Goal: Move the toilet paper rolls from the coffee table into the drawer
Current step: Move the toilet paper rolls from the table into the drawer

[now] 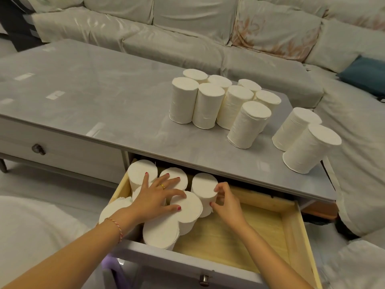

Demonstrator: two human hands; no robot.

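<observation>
Several white toilet paper rolls (210,101) stand upright on the grey coffee table (93,94), with two more rolls (306,138) near its right end. Below the tabletop the wooden drawer (291,226) is pulled out. Several rolls (160,230) stand packed in its left half. My left hand (158,195) lies flat with spread fingers on top of those rolls. My right hand (226,200) pinches the side of one upright roll in the drawer (204,185) beside the group.
A second, closed drawer with a dark knob (38,149) is at the table's left. A covered sofa (187,28) wraps behind and to the right, with a teal cushion (364,74). The drawer's right half shows bare wood.
</observation>
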